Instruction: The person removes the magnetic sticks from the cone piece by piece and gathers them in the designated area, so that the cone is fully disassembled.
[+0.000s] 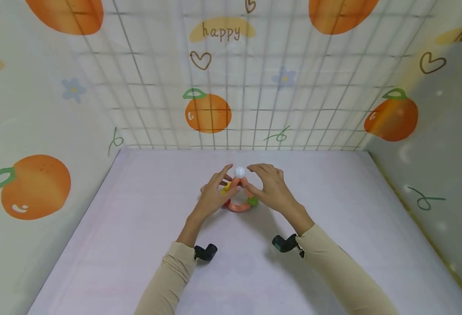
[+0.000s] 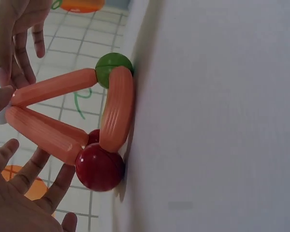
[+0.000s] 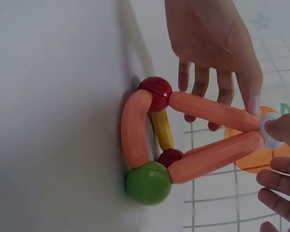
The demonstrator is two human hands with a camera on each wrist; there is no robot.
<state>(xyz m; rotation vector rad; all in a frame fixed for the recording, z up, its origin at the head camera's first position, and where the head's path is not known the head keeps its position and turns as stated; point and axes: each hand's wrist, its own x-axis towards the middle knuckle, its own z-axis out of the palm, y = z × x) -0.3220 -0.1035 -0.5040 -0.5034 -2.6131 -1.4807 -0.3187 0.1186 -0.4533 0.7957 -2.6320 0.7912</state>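
A pyramid of toy rods and balls stands on the table, with a white ball (image 1: 240,172) at its peak. Straight orange rods (image 3: 217,157) slope down from the peak to a green ball (image 3: 149,183) and two red balls (image 2: 100,167). Along the base run a curved orange rod (image 2: 118,108) and a yellow rod (image 3: 163,129). My left hand (image 1: 212,197) is on the left side, fingers spread, its thumb tip close to the peak. From the right, my right hand (image 1: 272,186) has its thumb against the upper part, overlapping the white ball in the right wrist view.
The pale tabletop (image 1: 136,245) extends around the pyramid. Behind it rises a wire grid (image 1: 156,96) covered by a sheet printed with oranges, and patterned sheets hang at both sides. Each wrist carries a small black camera (image 1: 206,252).
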